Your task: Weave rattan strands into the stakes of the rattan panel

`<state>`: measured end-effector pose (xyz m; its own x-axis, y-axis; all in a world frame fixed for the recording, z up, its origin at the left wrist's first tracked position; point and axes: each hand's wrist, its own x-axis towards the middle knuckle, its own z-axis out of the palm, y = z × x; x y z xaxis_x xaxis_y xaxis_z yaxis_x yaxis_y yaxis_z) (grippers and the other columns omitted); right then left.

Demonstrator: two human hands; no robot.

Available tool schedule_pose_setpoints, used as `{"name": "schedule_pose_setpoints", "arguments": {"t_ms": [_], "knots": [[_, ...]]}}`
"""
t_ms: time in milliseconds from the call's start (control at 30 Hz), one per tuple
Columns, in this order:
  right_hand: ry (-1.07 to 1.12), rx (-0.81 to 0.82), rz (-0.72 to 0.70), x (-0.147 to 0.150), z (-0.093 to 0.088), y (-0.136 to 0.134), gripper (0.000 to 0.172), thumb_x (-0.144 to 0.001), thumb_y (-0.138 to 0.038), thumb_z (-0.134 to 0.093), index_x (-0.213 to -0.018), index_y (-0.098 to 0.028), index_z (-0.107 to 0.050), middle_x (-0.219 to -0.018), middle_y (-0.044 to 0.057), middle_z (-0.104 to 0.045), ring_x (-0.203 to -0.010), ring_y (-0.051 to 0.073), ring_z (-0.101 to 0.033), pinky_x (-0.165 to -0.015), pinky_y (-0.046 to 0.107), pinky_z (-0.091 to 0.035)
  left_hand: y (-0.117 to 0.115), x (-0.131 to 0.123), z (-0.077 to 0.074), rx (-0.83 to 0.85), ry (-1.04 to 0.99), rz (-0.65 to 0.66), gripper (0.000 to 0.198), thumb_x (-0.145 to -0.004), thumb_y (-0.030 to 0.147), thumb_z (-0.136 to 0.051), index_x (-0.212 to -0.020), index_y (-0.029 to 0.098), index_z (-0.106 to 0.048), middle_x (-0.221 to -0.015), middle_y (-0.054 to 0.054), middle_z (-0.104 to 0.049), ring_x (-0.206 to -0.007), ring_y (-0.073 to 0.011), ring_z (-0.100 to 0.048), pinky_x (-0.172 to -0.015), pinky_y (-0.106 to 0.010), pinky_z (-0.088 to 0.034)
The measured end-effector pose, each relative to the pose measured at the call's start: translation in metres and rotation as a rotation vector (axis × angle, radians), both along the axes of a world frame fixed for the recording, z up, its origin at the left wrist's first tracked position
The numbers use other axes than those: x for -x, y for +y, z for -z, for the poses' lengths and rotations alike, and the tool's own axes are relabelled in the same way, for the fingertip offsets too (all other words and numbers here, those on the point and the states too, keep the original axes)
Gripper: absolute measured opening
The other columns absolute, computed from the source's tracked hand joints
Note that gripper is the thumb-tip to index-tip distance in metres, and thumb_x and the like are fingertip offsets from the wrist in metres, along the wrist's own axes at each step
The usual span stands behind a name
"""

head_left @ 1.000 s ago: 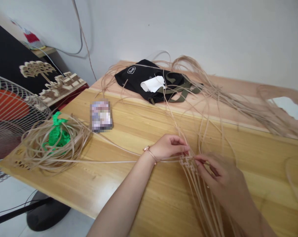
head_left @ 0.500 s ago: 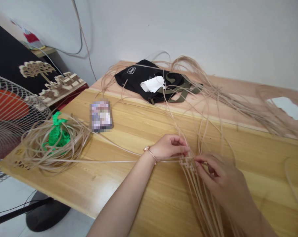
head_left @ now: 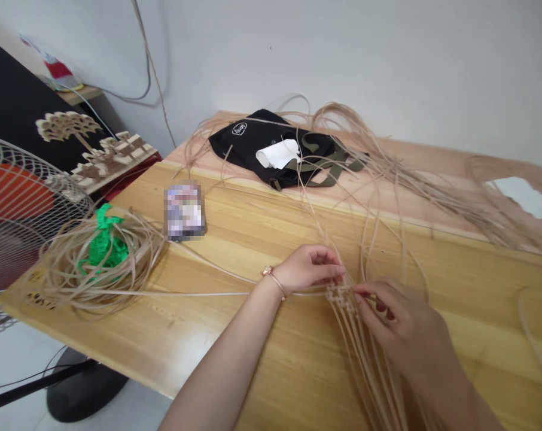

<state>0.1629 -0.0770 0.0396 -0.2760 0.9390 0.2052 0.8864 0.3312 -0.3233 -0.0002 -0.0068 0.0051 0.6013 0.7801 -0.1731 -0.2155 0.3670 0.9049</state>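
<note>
A small woven patch of pale rattan strips (head_left: 341, 296) lies on the wooden table, its long loose ends fanning toward me and away to the back. My left hand (head_left: 313, 265), with a bracelet at the wrist, is closed at the patch's upper left edge, thumb and fingertips pinching strips there. At the right edge, my right hand (head_left: 394, 317) pinches a strip between thumb and forefinger. To the far left sits a coil of rattan (head_left: 136, 263) with a green tie (head_left: 107, 242); strands run from it toward the patch.
Behind the work lies a black bag (head_left: 248, 143) with crumpled white paper (head_left: 277, 154) on it. More loose strips (head_left: 426, 185) spread along the back ledge. A small blurred box (head_left: 184, 211) stands left of centre. A fan (head_left: 20, 209) is beyond the left edge.
Almost nothing differs. Both hands keep their pinch at the woven patch, and the right fingers have shifted only very slightly.
</note>
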Motion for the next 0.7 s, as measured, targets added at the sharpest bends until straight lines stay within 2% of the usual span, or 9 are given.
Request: {"name": "schedule_pose_setpoints", "arguments": {"t_ms": [333, 533, 700], "knots": [[0.021, -0.013, -0.006, -0.0001, 0.0006, 0.0011, 0.014, -0.079, -0.025, -0.042, -0.085, -0.022, -0.055, -0.078, 0.001, -0.061, -0.061, 0.013, -0.055, -0.054, 0.024, -0.041, -0.0004, 0.0003, -0.0011, -0.001, 0.017, -0.005, 0.026, -0.059, 0.031, -0.066, -0.067, 0.009, -0.056, -0.061, -0.001, -0.057, -0.056, -0.0071, -0.051, -0.059, -0.021, -0.039], [-0.005, 0.008, -0.019, -0.0011, 0.0015, 0.0025, 0.016, -0.081, -0.027, -0.041, -0.085, -0.022, -0.055, -0.079, 0.001, -0.061, -0.063, 0.014, -0.055, -0.055, 0.025, -0.041, -0.0006, 0.0005, 0.0018, 0.045, 0.054, -0.012, 0.030, -0.054, 0.029, -0.069, -0.074, 0.008, -0.061, -0.069, -0.004, -0.060, -0.062, -0.0097, -0.053, -0.064, -0.024, -0.041], [-0.029, -0.062, -0.040, -0.0054, 0.0067, 0.0041, 0.022, -0.083, -0.029, -0.037, -0.087, -0.021, -0.058, -0.081, 0.003, -0.061, -0.070, 0.015, -0.056, -0.059, 0.026, -0.042, -0.0016, -0.0009, 0.0022, 0.061, 0.069, -0.021, 0.033, -0.054, 0.030, -0.069, -0.079, 0.008, -0.063, -0.075, -0.006, -0.062, -0.066, -0.0104, -0.054, -0.067, -0.024, -0.041]]}}
